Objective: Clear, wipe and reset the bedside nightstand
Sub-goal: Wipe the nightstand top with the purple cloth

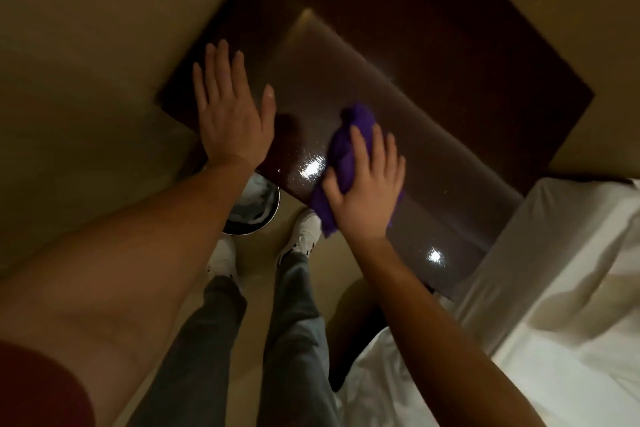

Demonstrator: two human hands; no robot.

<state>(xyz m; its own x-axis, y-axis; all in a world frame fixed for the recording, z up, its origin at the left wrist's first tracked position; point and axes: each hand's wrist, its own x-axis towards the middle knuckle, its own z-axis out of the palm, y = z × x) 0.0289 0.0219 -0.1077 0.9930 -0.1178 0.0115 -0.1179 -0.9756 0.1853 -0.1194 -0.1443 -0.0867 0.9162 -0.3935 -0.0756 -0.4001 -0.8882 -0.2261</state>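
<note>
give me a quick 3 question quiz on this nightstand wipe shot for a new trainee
1. True or false: the purple cloth is under the left hand.
2. What stands on the floor below the nightstand edge, near the white shoes?
A. a folded towel
B. a round metal bin
C. a lamp
3. Fill in: the left hand lies ____ on the glossy top, holding nothing.

Key
1. False: the right hand presses the cloth.
2. B
3. flat
</note>
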